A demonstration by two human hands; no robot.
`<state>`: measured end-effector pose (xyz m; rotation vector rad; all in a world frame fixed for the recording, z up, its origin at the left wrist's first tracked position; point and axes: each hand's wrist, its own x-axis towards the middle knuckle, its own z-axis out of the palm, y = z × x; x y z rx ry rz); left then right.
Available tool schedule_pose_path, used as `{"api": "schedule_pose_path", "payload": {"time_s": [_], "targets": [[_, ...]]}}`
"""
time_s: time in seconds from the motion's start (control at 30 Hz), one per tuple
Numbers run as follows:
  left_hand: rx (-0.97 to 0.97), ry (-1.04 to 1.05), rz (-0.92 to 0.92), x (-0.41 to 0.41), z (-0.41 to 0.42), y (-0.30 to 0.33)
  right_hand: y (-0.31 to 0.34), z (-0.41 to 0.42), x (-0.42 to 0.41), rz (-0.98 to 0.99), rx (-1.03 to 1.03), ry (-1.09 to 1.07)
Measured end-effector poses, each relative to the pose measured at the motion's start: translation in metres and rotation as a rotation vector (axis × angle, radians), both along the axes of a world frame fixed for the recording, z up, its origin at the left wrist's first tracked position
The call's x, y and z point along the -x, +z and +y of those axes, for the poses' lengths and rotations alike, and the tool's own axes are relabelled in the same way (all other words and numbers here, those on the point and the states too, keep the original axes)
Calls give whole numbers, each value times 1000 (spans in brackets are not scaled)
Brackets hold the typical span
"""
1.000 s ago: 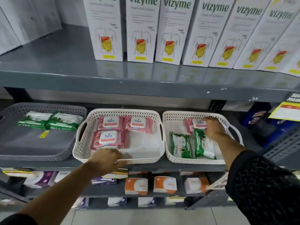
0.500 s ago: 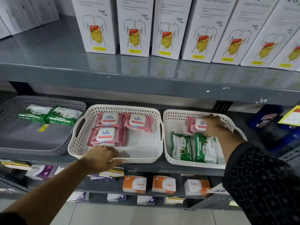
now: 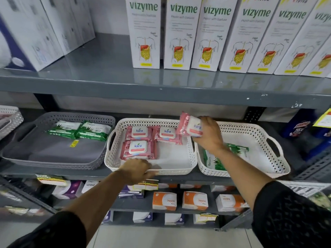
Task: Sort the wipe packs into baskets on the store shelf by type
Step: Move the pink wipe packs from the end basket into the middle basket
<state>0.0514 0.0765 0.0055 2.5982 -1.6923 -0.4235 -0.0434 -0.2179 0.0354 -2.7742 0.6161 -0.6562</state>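
Note:
My right hand [image 3: 208, 135] grips a pink wipe pack [image 3: 189, 125], held tilted in the air above the gap between the two white baskets. The middle white basket [image 3: 152, 170] holds three pink packs [image 3: 138, 148]. My left hand [image 3: 137, 170] clasps that basket's front rim. The right white basket [image 3: 265, 136] holds two green packs [image 3: 215, 161], partly hidden under my right forearm. At the left, a grey basket [image 3: 53, 161] has two green packs [image 3: 80, 130] along its back.
The upper shelf's edge [image 3: 161, 90] runs low over the baskets and carries a row of white Vizyme boxes [image 3: 179, 33]. Orange-and-white boxes [image 3: 164, 200] fill the shelf below. Another white basket [image 3: 10, 117] shows at the far left; dark products [image 3: 300, 129] stand right.
My right hand has lifted the pink pack out of the right basket and carried it left toward the middle basket. My left hand stays on the middle basket's rim.

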Motion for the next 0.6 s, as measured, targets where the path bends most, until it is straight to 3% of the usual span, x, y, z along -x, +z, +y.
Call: {"api": "schedule_pose_path", "payload": {"time_s": [0.2,0.6], "targets": [[48,-16,21,-15,36,2,-2,63,-27,82,163,132],[61,37,34,-30,62,5,-38,102,-33,384,185,1]]}}
